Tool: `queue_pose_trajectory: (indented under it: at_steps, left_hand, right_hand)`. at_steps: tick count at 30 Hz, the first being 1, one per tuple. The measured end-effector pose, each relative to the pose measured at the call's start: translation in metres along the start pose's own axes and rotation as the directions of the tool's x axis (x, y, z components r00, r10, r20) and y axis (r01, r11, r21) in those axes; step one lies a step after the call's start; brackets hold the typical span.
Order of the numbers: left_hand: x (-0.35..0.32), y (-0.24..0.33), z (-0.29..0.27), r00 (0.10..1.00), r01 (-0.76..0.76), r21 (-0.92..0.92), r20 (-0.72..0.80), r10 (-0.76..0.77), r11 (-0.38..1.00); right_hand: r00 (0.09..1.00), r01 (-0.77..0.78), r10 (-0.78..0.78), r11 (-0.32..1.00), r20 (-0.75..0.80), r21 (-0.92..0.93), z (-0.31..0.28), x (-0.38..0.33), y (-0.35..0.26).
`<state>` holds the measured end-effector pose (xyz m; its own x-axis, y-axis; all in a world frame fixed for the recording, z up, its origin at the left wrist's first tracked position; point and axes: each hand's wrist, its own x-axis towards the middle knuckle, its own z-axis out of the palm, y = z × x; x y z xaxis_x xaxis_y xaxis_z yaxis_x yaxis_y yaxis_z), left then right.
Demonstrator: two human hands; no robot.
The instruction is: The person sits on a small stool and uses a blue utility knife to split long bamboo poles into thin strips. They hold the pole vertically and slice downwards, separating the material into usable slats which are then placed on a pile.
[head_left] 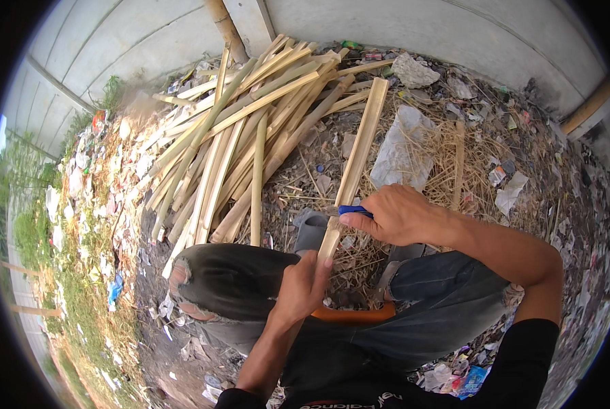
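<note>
A long split bamboo strip (365, 140), pale and hollowed on its inner face, slants from between my knees up toward the far side. Its near end is gripped by my left hand (298, 288), fingers wrapped round it. My right hand (402, 215) is closed on a small blue-handled tool (354, 210), which lies across the strip a little beyond my left hand. Its blade or working edge, if any, cannot be made out, so I cannot tell its exact kind.
A large heap of split bamboo strips (257, 102) lies ahead and left. Beyond the strip are a whitish sack (404, 146) and a rock (414, 70). Dry straw and litter cover the ground. A concrete wall (387, 31) stands behind. An orange seat edge (354, 313) shows beneath me.
</note>
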<state>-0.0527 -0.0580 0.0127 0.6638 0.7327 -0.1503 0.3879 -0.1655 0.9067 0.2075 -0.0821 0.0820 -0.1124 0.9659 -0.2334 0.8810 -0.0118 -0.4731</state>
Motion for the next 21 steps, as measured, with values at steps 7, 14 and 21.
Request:
queue_pose_trajectory:
  at_steps: [7,14,21]
  left_hand:
    - [-0.001,-0.009,-0.001,0.996,-0.079,0.094,0.035,0.076,0.992]
    - [-0.022,-0.007,-0.012,0.996,-0.013,0.13,0.094,0.001,0.991]
    - [-0.037,-0.009,-0.016,0.989,0.004,-0.036,0.151,0.002,0.999]
  right_hand:
    - [0.999,-0.003,-0.003,0.992,-0.046,-0.129,0.006,0.0,0.023]
    - [0.853,-0.288,0.204,0.951,-0.481,-0.107,-0.047,0.023,0.098]
    - [0.589,-0.404,0.409,0.896,-0.697,0.185,-0.094,-0.016,0.182]
